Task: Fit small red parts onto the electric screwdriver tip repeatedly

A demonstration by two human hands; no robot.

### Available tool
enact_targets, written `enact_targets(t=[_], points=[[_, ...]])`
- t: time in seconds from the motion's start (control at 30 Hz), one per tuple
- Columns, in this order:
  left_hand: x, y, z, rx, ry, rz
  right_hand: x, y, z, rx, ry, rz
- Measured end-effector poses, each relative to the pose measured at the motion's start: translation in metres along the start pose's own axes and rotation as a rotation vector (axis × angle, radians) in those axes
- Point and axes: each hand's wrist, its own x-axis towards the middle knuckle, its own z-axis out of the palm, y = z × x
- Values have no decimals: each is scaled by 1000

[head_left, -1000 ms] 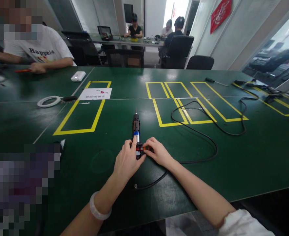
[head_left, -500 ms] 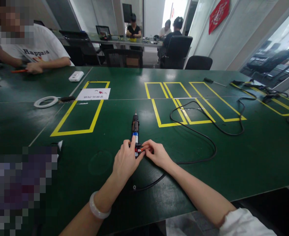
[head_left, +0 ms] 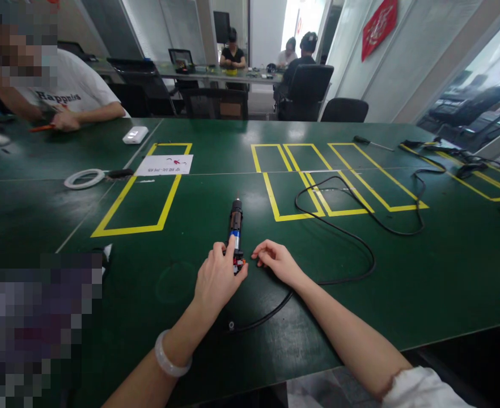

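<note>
An electric screwdriver (head_left: 235, 220) with a black nose, a thin tip and a blue-and-silver section lies pointing away from me on the green table. Its rear shows small red and orange parts. My left hand (head_left: 218, 277) is closed around that rear end, index finger laid along the blue section and thumb at the right side. Just right of the tool, apart from it, is my right hand (head_left: 275, 262), its fingers curled together. Whatever may be between those fingertips is too small to tell. A black cable (head_left: 267, 316) with a metal end passes under my right forearm.
Yellow tape outlines (head_left: 128, 231) mark the table. A white paper (head_left: 165, 165), a white cable coil (head_left: 84, 178), a white case (head_left: 135, 135) and a screwdriver (head_left: 371, 143) lie farther off. A co-worker in a white shirt (head_left: 84, 90) sits at the far left.
My right hand has drawn back a little to the right, off the rear of the electric screwdriver. My left hand keeps its hold. The view has shifted slightly.
</note>
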Motion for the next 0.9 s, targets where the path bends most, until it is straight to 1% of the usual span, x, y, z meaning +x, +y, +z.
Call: enact_targets(t=[0.2,0.43,0.57,0.7,0.9], points=[[0,-10,0,2,-4,25,1,-2,-4,105,16,55],[0,-15,0,18,0,35,1,-4,-4,110,24,59],[1,-26,-3,33,-13,20,1,-4,-4,123,18,68],[5,-51,-7,64,-45,-52,1,-4,-5,126,13,77],[20,-109,-10,146,-78,-207,1,-3,-4,117,2,73]])
